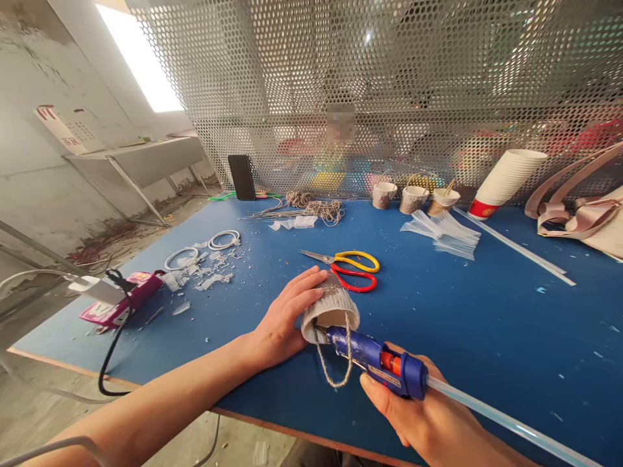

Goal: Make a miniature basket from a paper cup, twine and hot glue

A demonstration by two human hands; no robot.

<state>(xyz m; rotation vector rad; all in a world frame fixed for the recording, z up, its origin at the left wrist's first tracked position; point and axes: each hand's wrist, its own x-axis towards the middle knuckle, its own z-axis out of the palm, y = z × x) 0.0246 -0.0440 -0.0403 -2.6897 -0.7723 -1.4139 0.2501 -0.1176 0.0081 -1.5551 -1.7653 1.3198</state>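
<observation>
My left hand (288, 319) is wrapped around a small paper cup (343, 299) covered in cord, which lies tilted on its side with its mouth toward me. A thin twine handle (335, 384) loops down from the cup's rim. My right hand (418, 402) grips a blue glue gun (377, 358), and a long translucent glue stick (506, 418) sticks out of its back end. The gun's nozzle reaches into the cup's mouth; its very tip is hidden inside. Just beyond the cup lie scissors (357, 272) with one yellow and one red handle.
Three small handled cups (413, 199) and a leaning paper cup stack (509, 181) stand along the perforated metal screen (272, 84). White strips (442, 230), tangled twine (316, 207) and a phone (241, 177) are nearby. A pink power strip (121, 301) with cables sits left, beside white rings (224, 240) and scraps.
</observation>
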